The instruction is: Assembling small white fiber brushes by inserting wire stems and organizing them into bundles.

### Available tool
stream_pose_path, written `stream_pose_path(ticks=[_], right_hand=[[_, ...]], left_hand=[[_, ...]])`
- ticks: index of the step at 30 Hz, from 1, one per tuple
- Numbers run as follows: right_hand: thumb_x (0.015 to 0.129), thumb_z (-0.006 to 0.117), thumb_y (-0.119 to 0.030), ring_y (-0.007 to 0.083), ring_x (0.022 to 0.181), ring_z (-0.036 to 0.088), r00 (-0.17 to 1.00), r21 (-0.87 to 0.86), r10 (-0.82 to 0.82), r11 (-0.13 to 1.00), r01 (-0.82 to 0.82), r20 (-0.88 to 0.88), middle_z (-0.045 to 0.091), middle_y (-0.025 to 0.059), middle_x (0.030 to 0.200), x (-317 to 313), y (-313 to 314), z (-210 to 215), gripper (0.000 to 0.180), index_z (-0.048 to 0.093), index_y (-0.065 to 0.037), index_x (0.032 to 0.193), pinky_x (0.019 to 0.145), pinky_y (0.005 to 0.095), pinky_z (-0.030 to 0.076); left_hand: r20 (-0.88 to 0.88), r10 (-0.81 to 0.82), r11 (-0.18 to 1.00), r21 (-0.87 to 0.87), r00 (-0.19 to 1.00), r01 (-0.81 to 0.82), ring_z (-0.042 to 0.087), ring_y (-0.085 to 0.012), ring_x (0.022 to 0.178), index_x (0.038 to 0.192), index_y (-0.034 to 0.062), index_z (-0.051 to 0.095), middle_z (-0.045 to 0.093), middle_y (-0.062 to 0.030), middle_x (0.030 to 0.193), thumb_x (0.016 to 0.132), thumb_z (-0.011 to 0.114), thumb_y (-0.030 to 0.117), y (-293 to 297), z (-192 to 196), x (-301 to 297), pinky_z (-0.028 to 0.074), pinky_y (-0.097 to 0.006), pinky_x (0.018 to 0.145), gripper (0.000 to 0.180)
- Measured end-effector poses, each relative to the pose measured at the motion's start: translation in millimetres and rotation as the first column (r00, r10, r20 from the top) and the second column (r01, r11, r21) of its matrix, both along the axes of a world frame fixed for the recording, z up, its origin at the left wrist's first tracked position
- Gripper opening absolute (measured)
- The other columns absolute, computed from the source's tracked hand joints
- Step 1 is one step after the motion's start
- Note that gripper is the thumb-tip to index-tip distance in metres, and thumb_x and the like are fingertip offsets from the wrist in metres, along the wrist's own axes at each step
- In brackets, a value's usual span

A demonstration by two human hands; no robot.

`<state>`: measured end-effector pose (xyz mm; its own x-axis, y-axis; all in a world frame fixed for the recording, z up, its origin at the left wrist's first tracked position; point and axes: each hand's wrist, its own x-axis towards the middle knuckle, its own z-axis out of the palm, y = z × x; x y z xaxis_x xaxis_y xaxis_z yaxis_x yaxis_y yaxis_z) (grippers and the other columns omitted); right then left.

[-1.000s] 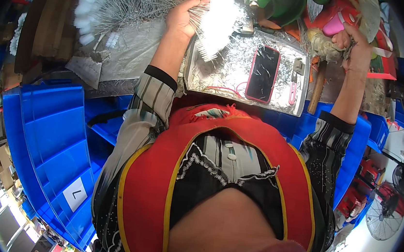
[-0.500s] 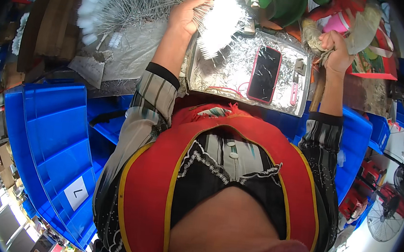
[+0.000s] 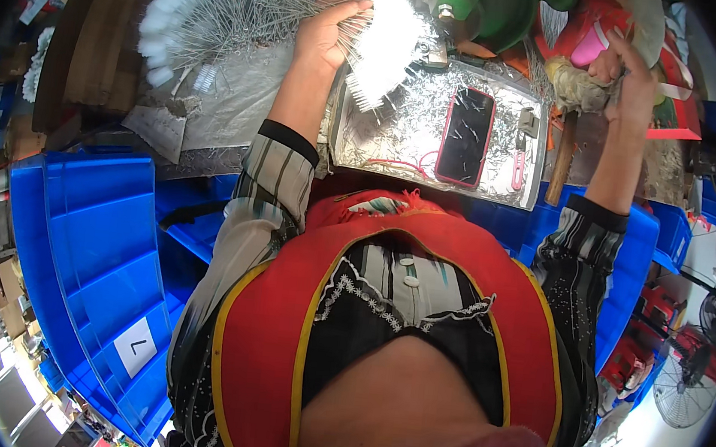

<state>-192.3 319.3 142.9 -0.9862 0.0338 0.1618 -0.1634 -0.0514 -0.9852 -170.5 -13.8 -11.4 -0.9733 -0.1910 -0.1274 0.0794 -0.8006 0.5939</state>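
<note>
My left hand (image 3: 323,35) is closed around the thin wire stems of a bunch of small brushes (image 3: 386,41) with white bristle heads. Its bristles glare in bright light above the left part of a shallow tray (image 3: 538,168). At the upper right, my right hand (image 3: 626,77) has its fingers apart, one stretched upward beside a red bag (image 3: 676,129). Close by its thumb is a beige cloth-like bundle (image 3: 576,88), with a wooden handle (image 3: 563,161) below it. Whether the thumb touches the bundle I cannot tell.
A large heap of similar wire brushes (image 3: 223,17) spreads at the upper left. Inside the tray are a red-edged phone (image 3: 467,135), a small pink-handled cutter (image 3: 519,166) and scattered wire bits. Green machinery (image 3: 503,18) stands behind. Blue bins (image 3: 99,224) flank me.
My right hand has moved off the beige bundle to the right and up, its fist opening into spread fingers. More of the wooden handle shows. The left hand keeps its grip on the brushes.
</note>
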Motion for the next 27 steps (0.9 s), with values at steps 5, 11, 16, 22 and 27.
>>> stream_pose_path(ticks=[5,11,16,22,27], right_hand=[[0.075,0.051,-0.004,0.0186,0.046,0.044,0.873,0.003,0.003,1.0,-0.002,-0.488,0.043,0.0092,0.051,-0.7,-7.2,-85.4,0.013,0.049,0.001,0.063,0.056,0.0333,0.043],[0.074,0.053,-0.007,0.0154,0.046,0.042,0.999,-0.021,-0.011,1.0,0.011,-0.035,0.039,0.0045,0.048,-1.6,4.7,-22.5,0.02,0.046,-0.002,0.056,0.055,0.0306,0.041],[0.076,0.054,-0.01,0.0117,0.043,0.037,0.97,0.011,0.17,0.985,-0.175,0.174,0.032,0.0006,0.046,-14.1,11.8,20.4,0.025,0.044,-0.007,0.053,0.05,0.0272,0.036],[0.072,0.058,-0.007,0.0154,0.043,0.041,0.969,-0.054,-0.108,0.994,0.099,-0.224,0.038,0.0036,0.047,-4.6,8.3,-42.5,0.022,0.044,-0.005,0.055,0.051,0.0299,0.04],[0.074,0.052,-0.003,0.0172,0.045,0.043,0.937,-0.057,0.017,0.998,-0.04,-0.349,0.038,0.0054,0.047,1.7,-1.9,-70.6,0.021,0.044,-0.002,0.054,0.056,0.0327,0.043]], left_hand=[[-0.018,-0.042,0.999,-0.002,0.999,0.042,0.061,-0.0273,0.067,0.091,-0.0021,0.045,0.057,-0.0193,0.077,0.064,0.06,-0.014,-3.9,-2.9,-4.1,0.053,-0.034,0.058,0.032],[-0.037,-0.01,1.0,0.019,0.999,0.01,0.061,-0.0286,0.071,0.094,-0.0045,0.044,0.056,-0.0198,0.081,0.065,0.058,-0.015,-2.3,-8.6,-0.7,0.054,-0.035,0.061,0.033],[-0.042,0.048,0.998,0.04,0.998,-0.046,0.061,-0.0303,0.073,0.095,-0.0058,0.044,0.055,-0.0195,0.082,0.065,0.057,-0.016,0.1,-9.3,-9.1,0.055,-0.037,0.064,0.034],[-0.026,0.051,0.998,0.036,0.998,-0.05,0.061,-0.0298,0.072,0.095,-0.0058,0.045,0.056,-0.0202,0.082,0.065,0.058,-0.015,3.4,-8.3,-11.5,0.055,-0.036,0.064,0.034],[0.076,0.001,0.992,-0.124,0.997,0.008,0.061,-0.0228,0.066,0.088,-0.0058,0.053,0.059,-0.0155,0.079,0.067,0.064,-0.007,-3.0,-2.7,-5.8,0.054,-0.032,0.059,0.023]])
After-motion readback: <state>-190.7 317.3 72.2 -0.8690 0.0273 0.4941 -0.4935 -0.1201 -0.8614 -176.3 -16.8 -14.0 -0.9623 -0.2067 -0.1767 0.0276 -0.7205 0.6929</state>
